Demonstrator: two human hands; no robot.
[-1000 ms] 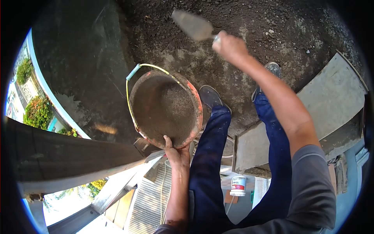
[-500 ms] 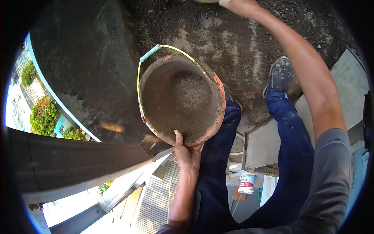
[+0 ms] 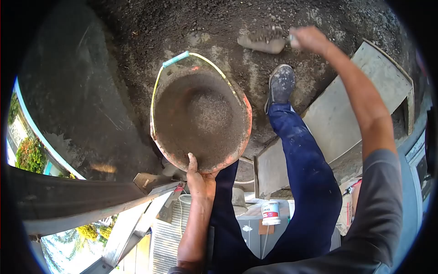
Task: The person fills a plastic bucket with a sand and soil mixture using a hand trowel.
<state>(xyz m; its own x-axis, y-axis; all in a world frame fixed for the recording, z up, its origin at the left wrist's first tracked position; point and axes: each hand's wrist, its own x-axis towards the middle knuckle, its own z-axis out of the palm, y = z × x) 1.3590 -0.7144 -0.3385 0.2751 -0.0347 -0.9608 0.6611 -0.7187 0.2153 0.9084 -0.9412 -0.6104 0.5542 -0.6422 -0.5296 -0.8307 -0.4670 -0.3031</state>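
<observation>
My left hand (image 3: 200, 181) grips the near rim of a bucket (image 3: 247, 119), thumb over the edge inside and the fingers underneath. The bucket's orange rim is crusted, a grey-brown layer coats its inside, and its yellow handle with a teal grip (image 3: 175, 59) stands up at the far side. Off to the upper right, my right hand (image 3: 311, 40) is closed around the handle of a trowel (image 3: 263, 42). Dark, crumbly material lies on the blade, which is a little blurred. The trowel is over the dirt-covered surface, apart from the bucket.
Dark gravelly material (image 3: 210, 20) covers the surface ahead. My shoe (image 3: 280, 84) stands on it, beside grey boards (image 3: 360, 98) at right. A dark beam (image 3: 82, 194) runs along the left near an open edge. Below, a white paint can (image 3: 270, 213) sits at a lower level.
My right hand has come back from the top edge with the trowel, now fully in view with material on it. The view has shifted; my left hand keeps its grip on the bucket.
</observation>
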